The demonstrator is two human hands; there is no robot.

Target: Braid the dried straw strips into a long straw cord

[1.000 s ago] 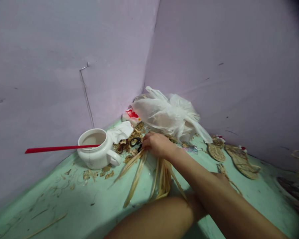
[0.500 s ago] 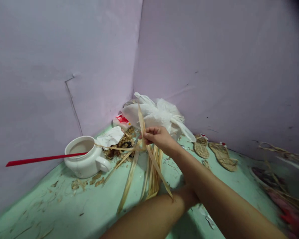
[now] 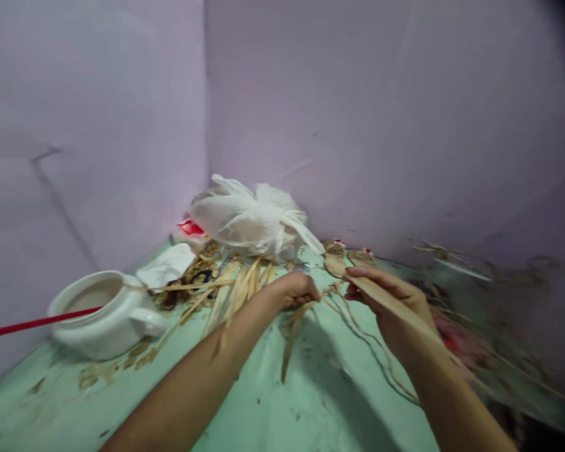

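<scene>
My left hand [image 3: 301,290] is closed around dried plant strands [image 3: 290,342], one end of which hangs below the fist. A thin twisted cord [image 3: 381,355] leads off to the right from beside this hand and curves down over the green surface. To the right, my right hand [image 3: 395,304] pinches a flat, pale dried leaf strip [image 3: 390,306], which trails back along the forearm. A small gap separates the two hands, with a knotted bit of the strands between them. Behind my left forearm lies a bundle of loose dried strips [image 3: 245,285].
At left stands a white pot [image 3: 108,326] with a red stick [image 3: 37,323] in it. A white plastic bag [image 3: 258,220] sits in the wall corner, beside crumpled white cloth or paper [image 3: 167,267]. Woven sandal-shaped pieces [image 3: 334,257] lie near the wall; blurred clutter [image 3: 471,342] is at right.
My view has turned right. My right hand has drawn the strip away from the bundle towards the right. My left hand, hidden before, now shows with strands in it.
</scene>
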